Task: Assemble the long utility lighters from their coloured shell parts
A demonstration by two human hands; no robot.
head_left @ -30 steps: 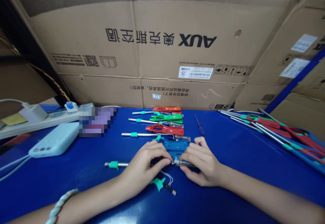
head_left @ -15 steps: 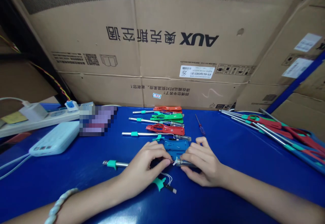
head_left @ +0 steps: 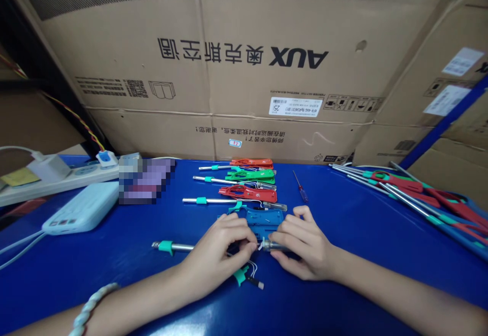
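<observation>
One clear tube (head_left: 277,246) lies at the frame's lower centre, gripped in the right hand (head_left: 307,244); the left hand (head_left: 224,244), thumb and forefinger pinched together near its left end, hides anything held.

My left forearm (head_left: 152,290) slants in from the near left, the left grip (head_left: 252,244) back-up — thumb and forefinger pinched, pointing right. My right forearm (head_left: 400,287) enters from the near right, the right grip (head_left: 273,244) curled, thumb nearest me — both sets of fingertips close together.
</observation>
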